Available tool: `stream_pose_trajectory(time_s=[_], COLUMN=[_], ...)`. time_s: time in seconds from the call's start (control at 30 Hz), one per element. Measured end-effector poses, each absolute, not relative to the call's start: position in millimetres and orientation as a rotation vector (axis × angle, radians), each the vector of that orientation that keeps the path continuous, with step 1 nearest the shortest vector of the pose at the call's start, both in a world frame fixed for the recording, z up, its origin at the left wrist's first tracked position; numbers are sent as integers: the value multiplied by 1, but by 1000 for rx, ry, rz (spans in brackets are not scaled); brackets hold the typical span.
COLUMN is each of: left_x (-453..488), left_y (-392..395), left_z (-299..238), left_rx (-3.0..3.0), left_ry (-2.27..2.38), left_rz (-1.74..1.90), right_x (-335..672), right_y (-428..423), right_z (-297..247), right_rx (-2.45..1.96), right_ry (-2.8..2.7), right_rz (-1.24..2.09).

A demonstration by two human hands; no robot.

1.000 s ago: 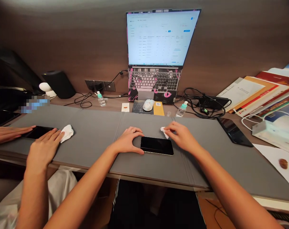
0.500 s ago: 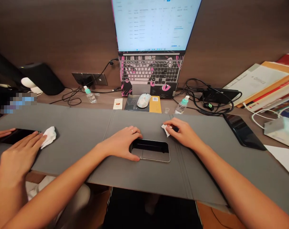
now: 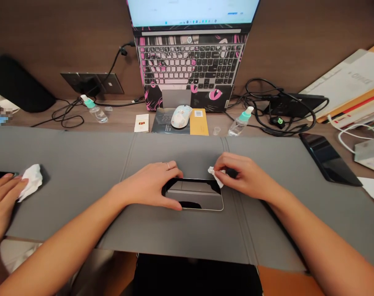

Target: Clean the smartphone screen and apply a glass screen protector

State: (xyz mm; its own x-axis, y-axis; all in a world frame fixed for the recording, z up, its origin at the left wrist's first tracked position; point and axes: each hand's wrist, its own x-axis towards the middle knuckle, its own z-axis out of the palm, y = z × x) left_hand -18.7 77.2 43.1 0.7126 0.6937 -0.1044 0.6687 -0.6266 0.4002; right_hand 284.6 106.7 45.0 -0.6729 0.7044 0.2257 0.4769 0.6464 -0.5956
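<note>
A smartphone with a black, glossy screen lies flat on the grey desk mat, its screen up and reflecting. My left hand, with a ring on one finger, grips the phone's left end between the thumb on the near edge and the fingers at the far edge. Pinched in my right hand is a crumpled white tissue. The tissue is at the phone's far right corner; whether it presses on the glass, I cannot tell.
Behind the mat stand a laptop, a mouse and two spray bottles. Cables and a dark phone-like slab are on the right. At far left, another person's hand holds a white tissue.
The view has tipped downward and shifted. My right hand has brought the tissue nearer, to the phone's far right corner. My left hand keeps its grip on the phone.
</note>
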Motion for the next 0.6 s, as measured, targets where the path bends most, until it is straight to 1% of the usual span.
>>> stream_pose_trajectory(time_s=[0.17, 0.33, 0.5, 0.6], left_x=[-26, -33, -35, -35], left_y=[85, 90, 92, 93], left_z=[40, 38, 36, 36], left_rx=[2447, 2511, 2520, 2513], left_ry=[1045, 1093, 1096, 1081], left_rz=[167, 228, 214, 200], right_x=[286, 295, 298, 296], right_y=[107, 110, 108, 107], right_z=[44, 43, 43, 44], right_rx=[-1038, -1137, -1125, -1104], right_ry=[-2411, -2402, -2451, -2427], right_rz=[623, 556, 598, 565])
